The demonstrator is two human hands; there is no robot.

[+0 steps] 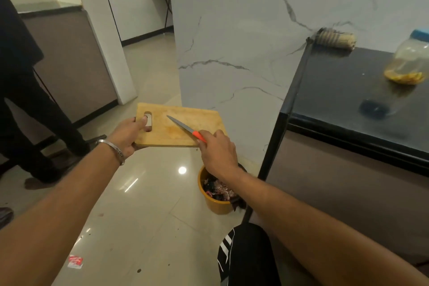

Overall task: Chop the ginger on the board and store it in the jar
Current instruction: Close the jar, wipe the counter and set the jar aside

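Forearms reached out from the bottom of the view, and a black-clad knee with white stripes showed low between them. Below the right forearm a yellow bin stood on the floor, holding dark scraps. The right hand was curled round the orange handle of a knife, whose blade lay flat across the board and pointed away to the left. The left hand, a metal bangle on its wrist, gripped the wooden chopping board at its handle end, with a fingertip showing through the slot. Held out in the air near the bin, with the knife laid across it, the board looked as if it was being scraped clean of trimmings; that was my reading, not something seen. No ginger pieces were visible on the board, only a yellowish stain. The chopped ginger seemed to lie in the jar, a clear one with a blue lid, standing well apart on the black countertop at the right, with yellow-orange bits at its bottom. So the chopping and storing appeared done and the cleanup under way. Farther back on the counter a rolled mat or cloth rested against a white marble-patterned wall. The floor was glossy beige tile, littered with a red wrapper. At the left stood another person's dark trouser legs, beside a brown cabinet
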